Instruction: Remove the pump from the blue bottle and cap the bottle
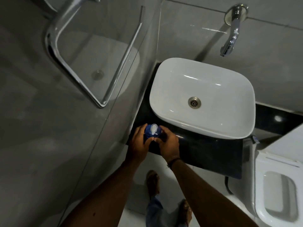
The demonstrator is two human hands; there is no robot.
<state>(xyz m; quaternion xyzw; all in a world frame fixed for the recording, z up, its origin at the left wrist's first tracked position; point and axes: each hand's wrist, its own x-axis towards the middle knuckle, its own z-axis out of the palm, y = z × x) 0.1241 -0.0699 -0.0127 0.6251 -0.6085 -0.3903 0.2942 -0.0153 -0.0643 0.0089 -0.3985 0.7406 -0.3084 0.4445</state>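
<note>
Forearms reach forward from the bottom edge, over a pale floor where two sandalled feet show. A dark band sits on the right wrist.

Left hand [138, 145] wraps the left side of the bottle [150, 133], fingers curled round its body. Judged a steadying hold, keeping the bottle from turning or sliding. Grip closed on the bottle.

Right hand [168, 143] comes in from the right, fingers folded toward the bottle's neck just under the pump [153, 128]. Fingertips hidden behind the knuckles, so contact with the collar cannot be confirmed; grip looks closed around the upper bottle. Judged the working hand, placed to twist the collar loose.

Bottle: blue, standing on the dark desk [205, 151] at its left front corner, hard by the glass partition [101, 112]. Seen almost from straight above, so its long axis runs upright, toward the camera. Base hidden by both hands.

Pump: white, on top of the bottle. Broad end lies away from the person, narrow nozzle tip points back toward the person, between the two hands. Pump not yet off, judged an early step. No separate cap visible anywhere.

Beyond the hands, a white basin [164, 89] rests on the desk, near the bottle but apart from it. Chrome tap [231, 40] juts from the tiled wall above the basin. White toilet [262, 185] at the far right, below desk level.
</note>
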